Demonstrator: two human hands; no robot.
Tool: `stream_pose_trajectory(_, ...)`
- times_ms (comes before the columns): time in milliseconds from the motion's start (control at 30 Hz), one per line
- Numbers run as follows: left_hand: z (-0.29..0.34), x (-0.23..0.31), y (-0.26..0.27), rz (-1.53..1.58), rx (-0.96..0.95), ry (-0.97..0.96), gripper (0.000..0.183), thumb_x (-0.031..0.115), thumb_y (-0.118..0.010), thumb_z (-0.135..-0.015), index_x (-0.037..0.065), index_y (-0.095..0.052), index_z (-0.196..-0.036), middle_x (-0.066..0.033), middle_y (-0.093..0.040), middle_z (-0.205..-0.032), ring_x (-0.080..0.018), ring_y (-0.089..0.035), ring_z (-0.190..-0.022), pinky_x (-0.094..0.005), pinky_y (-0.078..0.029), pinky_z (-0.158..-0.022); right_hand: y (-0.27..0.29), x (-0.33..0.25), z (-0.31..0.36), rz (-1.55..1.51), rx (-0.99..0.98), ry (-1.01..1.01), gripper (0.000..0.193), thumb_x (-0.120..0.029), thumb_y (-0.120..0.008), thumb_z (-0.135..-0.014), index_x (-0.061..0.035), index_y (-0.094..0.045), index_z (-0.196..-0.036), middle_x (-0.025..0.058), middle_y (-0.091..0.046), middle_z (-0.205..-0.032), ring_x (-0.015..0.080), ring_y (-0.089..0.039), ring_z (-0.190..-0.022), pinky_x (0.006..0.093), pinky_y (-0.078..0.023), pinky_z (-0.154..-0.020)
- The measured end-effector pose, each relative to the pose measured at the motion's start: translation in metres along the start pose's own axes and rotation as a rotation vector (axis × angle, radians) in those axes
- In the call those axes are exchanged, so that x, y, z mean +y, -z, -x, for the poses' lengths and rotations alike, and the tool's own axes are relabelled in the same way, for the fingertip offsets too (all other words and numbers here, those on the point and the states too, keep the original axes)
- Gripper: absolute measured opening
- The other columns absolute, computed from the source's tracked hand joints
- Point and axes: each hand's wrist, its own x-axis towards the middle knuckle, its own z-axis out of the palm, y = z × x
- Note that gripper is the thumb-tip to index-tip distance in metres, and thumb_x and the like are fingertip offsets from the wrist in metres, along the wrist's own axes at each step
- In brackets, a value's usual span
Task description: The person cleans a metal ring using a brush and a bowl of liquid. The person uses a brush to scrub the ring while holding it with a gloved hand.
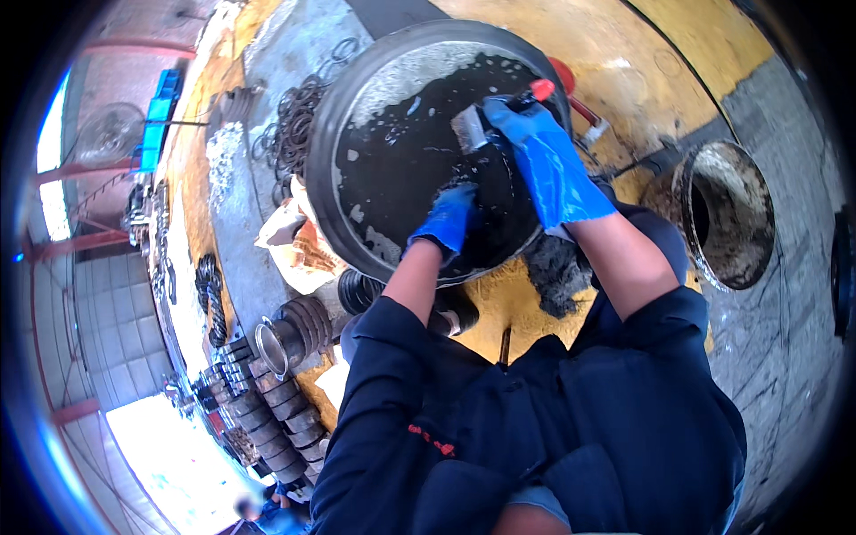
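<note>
A large round black tub [323,178] of dark, foamy liquid stands before me. My right hand [524,125], in a long blue rubber glove, is closed around a flat brush [470,130] with a red handle. The brush's pale, wide end points left, over the liquid on the tub's right side. My left hand [448,218], also in a blue glove, reaches into the tub below and left of the brush. Its fingers dip into the dark liquid, which hides them and anything they may hold.
Dark rings [299,125] lie heaped left of the tub, near a torn pale bag [299,245]. Stacked cylindrical metal parts [267,428] stand at lower left. A grimy open drum [733,214] is at right, and a dark rag [557,276] lies below the tub. Another person [272,513] is at lower left.
</note>
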Motion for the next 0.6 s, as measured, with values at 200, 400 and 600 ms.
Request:
stream_pose_trajectory(200,-0.014,0.009,0.009,0.026,-0.180,0.170,0.052,0.016,-0.079,-0.071,0.007,-0.064,-0.120,-0.0177,-0.067,-0.116,-0.0358,-0.063,-0.109,-0.0408,-0.051,-0.092,-0.002,-0.003,-0.010,0.117,0.174,-0.075,0.025,-0.026,-0.064,-0.087,-0.0028,-0.071,-0.090,0.0059,-0.068,-0.075,0.0129,-0.063,-0.069,0.0285,-0.051,-0.065)
stream_pose_trajectory(400,-0.014,0.000,0.028,-0.078,-0.265,0.027,0.066,0.028,-0.081,-0.071,0.008,-0.059,-0.130,-0.0183,-0.061,-0.128,-0.0366,-0.056,-0.121,-0.0399,-0.047,-0.100,-0.005,0.006,-0.016,0.127,0.122,-0.113,0.025,-0.027,-0.067,-0.084,-0.0032,-0.071,-0.089,0.0077,-0.068,-0.075,0.0137,-0.063,-0.068,0.0294,-0.052,-0.066)
stream_pose_trajectory(600,-0.019,0.003,0.050,-0.210,-0.369,-0.034,0.067,0.038,-0.079,-0.070,0.007,-0.060,-0.127,-0.0188,-0.062,-0.125,-0.0372,-0.057,-0.118,-0.0416,-0.047,-0.100,0.004,0.015,-0.028,0.143,0.160,-0.167,0.035,-0.028,-0.071,-0.085,-0.0037,-0.071,-0.109,0.0060,-0.071,-0.091,0.0133,-0.065,-0.078,0.0288,-0.052,-0.072)
